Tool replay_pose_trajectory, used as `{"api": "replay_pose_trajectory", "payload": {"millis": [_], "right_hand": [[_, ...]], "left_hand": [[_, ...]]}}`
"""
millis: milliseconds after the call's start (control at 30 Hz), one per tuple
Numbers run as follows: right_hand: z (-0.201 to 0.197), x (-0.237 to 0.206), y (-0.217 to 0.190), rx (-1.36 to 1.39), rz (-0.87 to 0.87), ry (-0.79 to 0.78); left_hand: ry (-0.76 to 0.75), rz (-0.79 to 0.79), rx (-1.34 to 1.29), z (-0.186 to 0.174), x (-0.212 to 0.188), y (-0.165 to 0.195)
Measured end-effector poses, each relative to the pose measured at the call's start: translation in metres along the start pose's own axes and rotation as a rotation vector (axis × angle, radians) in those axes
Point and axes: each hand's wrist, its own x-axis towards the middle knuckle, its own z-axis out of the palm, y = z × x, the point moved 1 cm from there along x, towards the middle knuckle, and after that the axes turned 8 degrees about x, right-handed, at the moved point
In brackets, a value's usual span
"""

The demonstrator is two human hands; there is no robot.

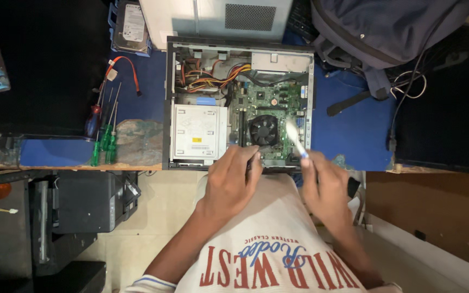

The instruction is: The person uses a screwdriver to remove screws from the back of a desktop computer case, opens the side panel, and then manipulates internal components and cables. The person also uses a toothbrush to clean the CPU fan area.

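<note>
An open desktop computer case (pixel 169 103) lies flat on a blue-topped bench, showing a green motherboard (pixel 278 100), a black cooling fan (pixel 264 130), a silver drive cage (pixel 199 132) and a bundle of coloured cables (pixel 218 76). My left hand (pixel 230 182) rests on the case's near edge by the fan, fingers curled; what it grips is hidden. My right hand (pixel 325 187) holds a small white brush with a blue handle (pixel 296 139), its bristles over the motherboard right of the fan.
Green- and red-handled screwdrivers (pixel 103 138) lie left of the case, with a red cable (pixel 123 68) and a hard drive (pixel 132 24) beyond. A grey backpack (pixel 386 32) sits at the back right, a second computer case (pixel 213 16) behind. A black printer (pixel 82 201) stands on the floor.
</note>
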Motion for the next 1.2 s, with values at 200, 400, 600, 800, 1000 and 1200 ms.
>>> {"api": "replay_pose_trajectory", "payload": {"millis": [200, 400, 600, 800, 1000, 1200], "right_hand": [[-0.006, -0.005, -0.015, 0.055, -0.196, -0.048], [-0.02, 0.006, -0.034, 0.223, 0.034, -0.146], [-0.03, -0.005, -0.046, 0.447, -0.053, -0.325], [-0.002, -0.008, -0.014, 0.404, 0.055, -0.393], [0.043, 0.016, 0.064, 0.551, 0.34, -0.349], [0.148, 0.062, 0.133, 0.807, 0.647, -0.235]], "left_hand": [[-0.03, -0.016, -0.162, -0.005, 0.005, -0.004], [-0.041, 0.006, -0.417, -0.011, 0.007, -0.007], [-0.014, -0.037, -0.204, -0.007, 0.008, -0.012], [0.023, -0.026, -0.179, -0.001, -0.001, -0.022], [0.077, -0.282, -0.133, -0.004, -0.014, -0.047], [0.003, -0.253, -0.21, -0.003, -0.049, -0.032]]}}
